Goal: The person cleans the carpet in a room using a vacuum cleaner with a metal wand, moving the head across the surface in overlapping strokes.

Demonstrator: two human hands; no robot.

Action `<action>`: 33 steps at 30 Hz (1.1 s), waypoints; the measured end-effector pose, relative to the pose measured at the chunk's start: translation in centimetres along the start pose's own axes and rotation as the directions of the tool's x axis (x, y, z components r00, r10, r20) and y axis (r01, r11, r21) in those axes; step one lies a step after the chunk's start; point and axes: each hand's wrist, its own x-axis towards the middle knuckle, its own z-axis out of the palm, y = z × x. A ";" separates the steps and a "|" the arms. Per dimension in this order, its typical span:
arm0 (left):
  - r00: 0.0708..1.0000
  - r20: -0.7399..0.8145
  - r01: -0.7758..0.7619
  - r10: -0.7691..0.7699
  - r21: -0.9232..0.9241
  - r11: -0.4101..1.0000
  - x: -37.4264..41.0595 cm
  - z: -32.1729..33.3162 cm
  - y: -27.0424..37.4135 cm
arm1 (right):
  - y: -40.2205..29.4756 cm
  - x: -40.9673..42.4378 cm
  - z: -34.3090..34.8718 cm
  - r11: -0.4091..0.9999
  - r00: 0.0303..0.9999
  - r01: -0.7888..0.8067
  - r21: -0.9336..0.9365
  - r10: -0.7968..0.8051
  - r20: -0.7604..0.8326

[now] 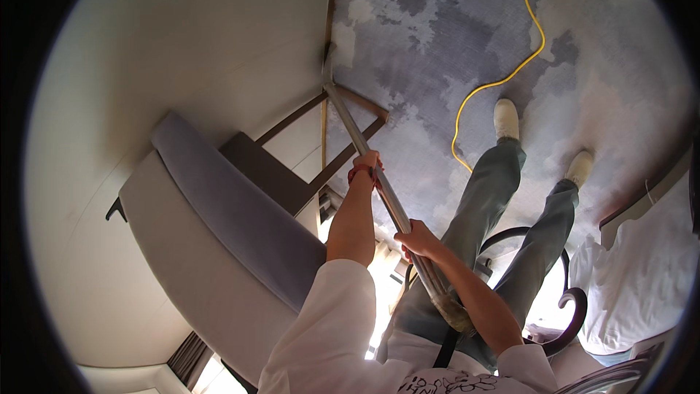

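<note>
A long metal tube, seemingly a vacuum cleaner wand (394, 205), runs slantwise from near my body down to the carpet's edge along the wall. My left hand (368, 163), with a red band at the wrist, grips its middle. Closer to my body, my right hand (420, 242) is closed around the same tube. The tube's near end is wrapped in yellowish tape (453, 312), with a black hose or strap beside it. At the far end a narrow nozzle (327, 68) lies at the foot of the wall; its exact shape is unclear.
A yellow cable (486, 86) winds over the mottled grey carpet (415, 54) near my shoes. At left, a dark wooden frame (350, 153) stands by a seat with a purple-grey cushion (235, 208). Dark curved tubing (575, 320) and white fabric (640, 284) are at right.
</note>
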 end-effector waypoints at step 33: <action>0.993 -0.082 0.086 -0.088 -0.027 0.996 -0.9 1.2 -1.3 | 3.4 -1.5 1.1 0.985 0.998 0.002 0.170 0.008 -0.057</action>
